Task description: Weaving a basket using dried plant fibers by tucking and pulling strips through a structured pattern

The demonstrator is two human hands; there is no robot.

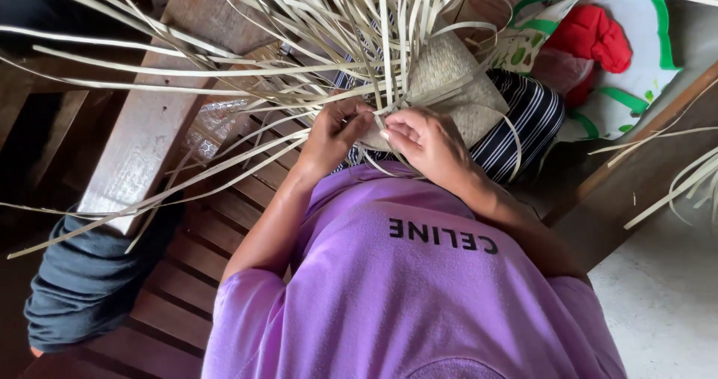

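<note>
Purple shirt point(419, 289) nearest the camera. Left hand point(333, 136) and right hand point(426, 143), each grip pinched on pale straw strips point(299, 72), at the edge of a woven mat point(456, 80) over the lap, above a slatted wooden bench point(187, 289).

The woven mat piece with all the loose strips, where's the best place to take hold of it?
Probably at the finished woven patch, gripped along its near edge from the person's side, where the left hand and right hand already pinch strips. The weave there looks tight and firm; the loose strips fan away and would bend.
</note>
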